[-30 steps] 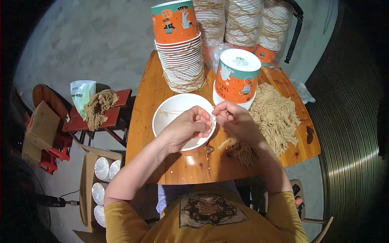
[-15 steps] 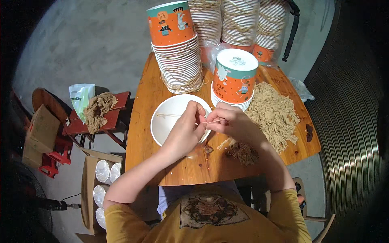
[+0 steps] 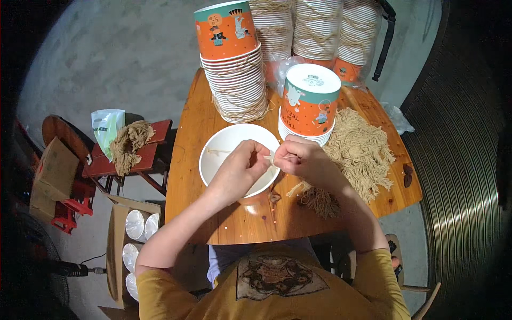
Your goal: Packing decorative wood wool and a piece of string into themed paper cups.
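A white paper bucket (image 3: 209,169) lies open toward me on the wooden table, and a tan cord (image 3: 217,151) crosses its inside near the left wall. At the bucket's right rim, my left hand (image 3: 240,169) pinches a thin cord (image 3: 288,157). Just beside it, my right hand (image 3: 308,161) holds the same cord between thumb and fingers, a loose end sticking out. My fingers hide the exact spot where the cord meets the rim. Behind my right hand stands an upside-down orange and teal bucket (image 3: 309,114) on a short stack. Tan cords (image 3: 362,149) lie piled to its right.
A tall stack of nested buckets (image 3: 237,85) stands at the table's back left, with more wrapped stacks (image 3: 317,32) behind. Cord ends (image 3: 320,201) lie under my right forearm. Left of the table are a red stool (image 3: 160,133) with cords and a carton (image 3: 118,229) holding wrapped rolls.
My left hand has shifted slightly down, its fingers drawn lower at the rim. The bucket has moved a touch to the right. Both hands stay close together on the cord.
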### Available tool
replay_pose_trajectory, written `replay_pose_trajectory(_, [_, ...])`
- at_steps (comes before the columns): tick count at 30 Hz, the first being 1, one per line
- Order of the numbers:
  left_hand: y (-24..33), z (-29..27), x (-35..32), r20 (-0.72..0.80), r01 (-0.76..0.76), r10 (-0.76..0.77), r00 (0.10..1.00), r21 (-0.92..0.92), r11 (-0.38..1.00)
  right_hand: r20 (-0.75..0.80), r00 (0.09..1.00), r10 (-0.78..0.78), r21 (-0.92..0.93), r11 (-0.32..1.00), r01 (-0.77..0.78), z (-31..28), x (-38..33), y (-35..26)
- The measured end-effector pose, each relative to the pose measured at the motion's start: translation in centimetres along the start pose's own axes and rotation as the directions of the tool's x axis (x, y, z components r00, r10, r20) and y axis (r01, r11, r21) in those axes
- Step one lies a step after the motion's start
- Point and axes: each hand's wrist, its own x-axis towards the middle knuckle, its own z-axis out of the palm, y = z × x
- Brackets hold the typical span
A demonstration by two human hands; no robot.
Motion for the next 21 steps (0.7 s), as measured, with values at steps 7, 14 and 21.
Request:
replay_pose_trajectory(7, [0.1,1.0,-0.1,-0.056,-0.036,0.042,0.998,0.111,0.993,0.000,1.000,-0.003,-0.031,1.000,0.003,0.1,0.1,0.1])
replay_pose_trajectory(14, [0.4,1.0,0.0,-0.084,0.016,-0.008,0.996,0.086,0.996,0.018,1.000,0.019,-0.025,1.000,-0.019,-0.3,0.1,-0.9])
replay_pose_trajectory(21, [-1.6,1.5,0.7,-0.079,0.013,-0.034,0.996,-0.249,0.968,-0.013,1.000,-0.004,0.003,1.000,0.004,0.1,-0.1,-0.2])
